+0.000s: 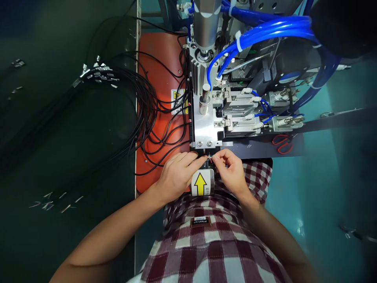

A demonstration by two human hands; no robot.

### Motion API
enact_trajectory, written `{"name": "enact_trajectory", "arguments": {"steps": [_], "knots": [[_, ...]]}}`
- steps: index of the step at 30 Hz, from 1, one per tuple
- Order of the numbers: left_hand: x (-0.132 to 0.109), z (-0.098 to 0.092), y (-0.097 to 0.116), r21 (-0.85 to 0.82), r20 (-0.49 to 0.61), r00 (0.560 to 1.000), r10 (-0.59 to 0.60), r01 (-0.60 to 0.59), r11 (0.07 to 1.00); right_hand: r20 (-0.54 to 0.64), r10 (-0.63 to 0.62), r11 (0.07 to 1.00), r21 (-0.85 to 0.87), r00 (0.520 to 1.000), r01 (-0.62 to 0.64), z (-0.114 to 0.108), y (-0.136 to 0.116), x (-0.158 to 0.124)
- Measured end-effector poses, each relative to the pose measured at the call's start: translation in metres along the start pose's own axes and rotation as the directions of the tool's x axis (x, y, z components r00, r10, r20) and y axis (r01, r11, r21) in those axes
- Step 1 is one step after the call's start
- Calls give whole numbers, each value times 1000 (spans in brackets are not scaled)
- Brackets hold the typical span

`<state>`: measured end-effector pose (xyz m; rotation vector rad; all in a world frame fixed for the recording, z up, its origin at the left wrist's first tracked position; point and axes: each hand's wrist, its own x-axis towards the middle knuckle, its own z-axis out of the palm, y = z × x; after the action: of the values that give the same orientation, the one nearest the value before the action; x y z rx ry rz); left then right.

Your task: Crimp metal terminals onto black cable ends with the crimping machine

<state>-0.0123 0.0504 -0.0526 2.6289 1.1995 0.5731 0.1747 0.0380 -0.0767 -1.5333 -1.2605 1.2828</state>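
My left hand (178,173) is closed at the front of the machine, its index finger and thumb at the stripped end of a black cable. The cable itself is mostly hidden under the hand. My right hand (231,169) pinches the thin coloured wires (210,158) at that end, a red one among them. Both sets of fingertips nearly meet just below the machine's metal block (204,131). A label with a yellow arrow (200,183) sits right below my hands.
Several black cables (147,106) with metal connectors lie coiled across the dark table and orange plate (161,51). Blue air hoses (265,29) arch over the machine. Red-handled scissors (282,144) rest at the right. A vertical cylinder (207,23) stands above the block.
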Motion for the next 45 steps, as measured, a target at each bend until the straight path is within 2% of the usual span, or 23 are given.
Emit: {"name": "enact_trajectory", "arguments": {"steps": [12, 18, 27, 31, 35, 40, 44, 45], "knots": [[0, 1, 0, 6, -27, 1000, -6, 6, 1000, -13, -24, 999, -23, 1000, 24, 1, 1, 1], [0, 2, 0, -23, -4, 1000, -27, 27, 999, -19, -34, 999, -36, 999, 33, 1, 2, 1], [1, 0, 1, 21, 47, 998, -43, 42, 999, -29, -11, 1000, -2, 1000, 11, 3, 2, 0], [2, 1, 1, 70, 0, 1000, 0, 0, 998, -45, 18, 1000, 0, 999, -18, 6, -1, -3], [1, 2, 3, 92, -35, 999, 10, -7, 996, -88, -17, 998, -65, 996, 12, 8, -2, -3], [1, 3, 5, 118, -28, 1000, 8, -5, 993, -24, 115, 992, 55, 993, -113, 8, -3, -2], [1, 2, 4, 136, -20, 1000, 20, -17, 991, -113, -31, 991, -133, 993, 16, 8, -4, -3], [1, 2, 4, 140, -19, 1000, 24, -21, 990, -108, -28, 991, -135, 994, 13, 8, -3, -3]]}}
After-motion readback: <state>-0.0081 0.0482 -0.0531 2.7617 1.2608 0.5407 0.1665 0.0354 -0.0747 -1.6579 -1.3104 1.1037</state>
